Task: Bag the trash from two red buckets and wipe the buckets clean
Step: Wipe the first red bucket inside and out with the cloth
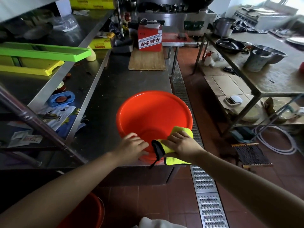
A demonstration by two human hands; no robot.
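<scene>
**Wiping red bucket on steel counter**

Red bucket [153, 112] sits at near corner of steel counter [105, 96]. Left hand [133, 144] lies flat, fingers straight, on near rim. Right hand [179, 142] presses yellow cloth [174, 160] onto rim, fingers spread. Second red bucket [85, 213] on floor, lower left.

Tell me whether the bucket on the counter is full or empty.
Empty: the bucket shows bare red walls and floor, no trash; the cloth lies over its near rim.

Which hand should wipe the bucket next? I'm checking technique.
Right. The right hand already presses the cloth on the bucket rim, while the left hand steadies the near rim.
</scene>
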